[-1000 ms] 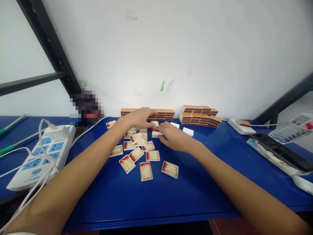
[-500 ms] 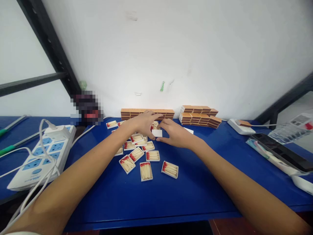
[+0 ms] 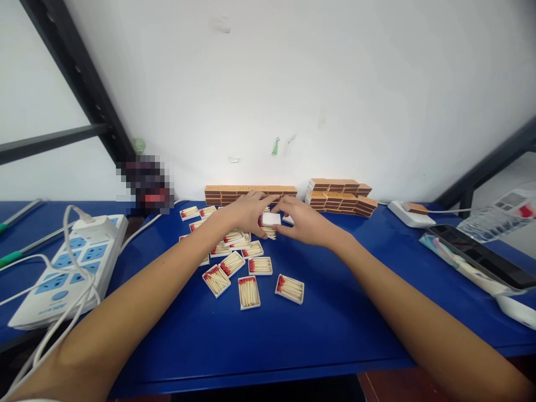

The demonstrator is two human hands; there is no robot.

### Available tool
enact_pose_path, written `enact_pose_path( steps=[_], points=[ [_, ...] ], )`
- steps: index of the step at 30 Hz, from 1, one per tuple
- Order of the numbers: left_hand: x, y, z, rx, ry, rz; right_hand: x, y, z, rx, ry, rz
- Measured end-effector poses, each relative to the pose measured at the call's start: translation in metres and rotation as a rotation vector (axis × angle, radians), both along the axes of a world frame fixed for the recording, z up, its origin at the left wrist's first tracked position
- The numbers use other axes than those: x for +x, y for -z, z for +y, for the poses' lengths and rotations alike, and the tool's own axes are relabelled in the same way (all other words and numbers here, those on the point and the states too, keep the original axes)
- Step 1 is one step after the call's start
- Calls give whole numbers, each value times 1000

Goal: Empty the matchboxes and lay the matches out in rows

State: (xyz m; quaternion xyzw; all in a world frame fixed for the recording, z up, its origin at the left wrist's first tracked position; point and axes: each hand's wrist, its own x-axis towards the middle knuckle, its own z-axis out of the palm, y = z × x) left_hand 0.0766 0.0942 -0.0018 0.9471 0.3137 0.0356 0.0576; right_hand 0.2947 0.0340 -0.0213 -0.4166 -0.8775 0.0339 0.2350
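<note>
My left hand curves around a bunch of matches, with red heads showing between its thumb and fingers. Facing it, my right hand grips a small white matchbox tray by its right side, thumb below and fingers above. The tray sits against the matches, its plain white face showing. Part of another white tray is visible behind the right fingers. Nearer to me lie filled matchbox trays, among them one tray of matches and another. My left forearm covers some of the trays.
A row of stacked matchboxes stands along the wall, with a second stack to its right. On the left is a power strip with cables. At right lie a black phone, a white adapter and plastic wrapping.
Both hands have moved slightly away from me with the white tray, its face now a little higher. Matches show below the tray. The filled trays in front stay put.
</note>
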Motion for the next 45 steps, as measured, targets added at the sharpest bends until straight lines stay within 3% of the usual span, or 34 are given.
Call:
enact_pose_path(
  steps=[6, 12, 15, 23, 27, 30, 34, 40, 45],
  points=[
    [0, -1, 1, -10, -36, 30, 24, -17, 4, -5, 158, -114],
    [0, -4, -3, -6, -66, 42, 40, -32, -2, -359, 263, -277],
    [1, -5, -4, 6, -63, 51, 39, -31, -3, -456, 259, -302],
    [1, -9, -5, 3, -71, 87, 39, -24, 2, -518, 284, -363],
    [-1, -13, -5, -22, -77, 85, 40, -30, 0, -504, 321, -356],
    [-5, -19, -3, -13, -57, 50, 31, -42, -12, -505, 233, -263],
    [-12, -30, -2, -10, -49, -5, 1, -54, -41, -623, 49, -214],
    [-16, -39, -5, -33, -66, -7, -48, -42, -65, -480, -53, -270],
    [-15, -40, -9, -56, -99, 33, -48, -36, -61, -496, -29, -322]
  ],
)
